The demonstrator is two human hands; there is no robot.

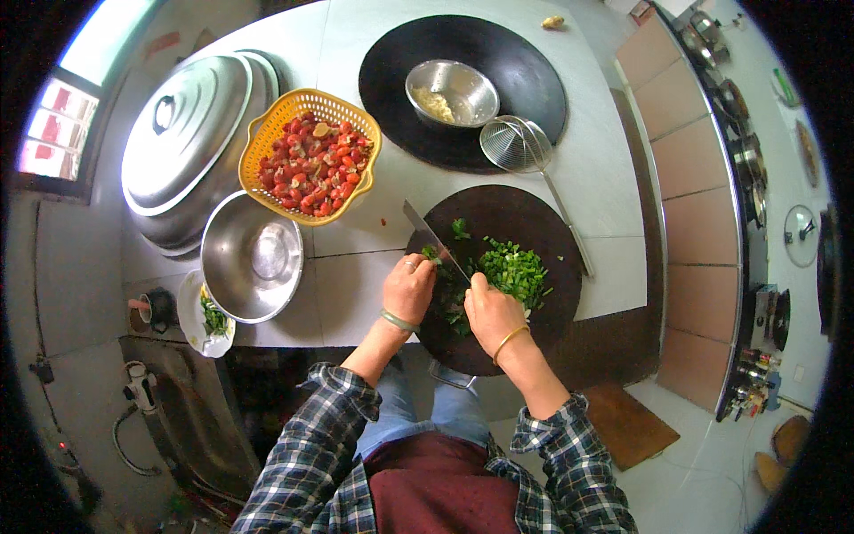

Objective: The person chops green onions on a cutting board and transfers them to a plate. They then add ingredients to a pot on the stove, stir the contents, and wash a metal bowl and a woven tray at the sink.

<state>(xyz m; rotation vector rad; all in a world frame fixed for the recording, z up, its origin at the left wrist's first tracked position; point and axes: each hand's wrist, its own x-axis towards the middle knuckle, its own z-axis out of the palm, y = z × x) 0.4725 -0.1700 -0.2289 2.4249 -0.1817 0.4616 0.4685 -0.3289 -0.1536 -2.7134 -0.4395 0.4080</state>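
My right hand [494, 314] grips the handle of a cleaver [435, 235], whose blade slants up and left over a round dark chopping board [567, 294]. At the blade's left side, the curled fingers of my left hand [408, 287] hold some leafy greens [431, 253]. A heap of chopped green herbs [512, 272] lies on the board to the right of the blade. More loose leaves show between my hands, partly hidden by them. One small leafy sprig [460, 228] rests near the board's upper edge.
A yellow basket [248, 163] of chopped red peppers stands up left, beside a steel bowl [253, 260] and a large lidded pot [187, 133]. Behind the board, a wok lid [534, 60] bears a bowl [477, 93] of minced garlic. A wire skimmer [517, 143] overlaps the board's right edge.
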